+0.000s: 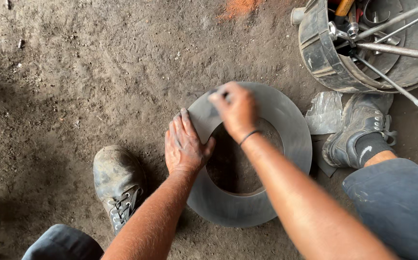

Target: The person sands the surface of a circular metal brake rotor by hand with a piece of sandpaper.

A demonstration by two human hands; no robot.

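A flat grey metal ring (286, 130) with a large round hole lies on the dirt floor between my feet. My left hand (184, 144) presses flat on the ring's left side, fingers together, holding it down. My right hand (235, 110) is at the ring's far edge, its fingers pinched on a small dark piece (215, 91), perhaps abrasive paper, blurred with motion. A dark band circles my right wrist. Dirt shows through the ring's hole.
A worn rubber tub (317, 53) holding metal rods, spanners and tools stands at the upper right. A crumpled grey scrap (325, 113) lies beside my right shoe (358, 130). My left shoe (117, 185) is at the lower left. An orange stain (238, 7) marks the far floor.
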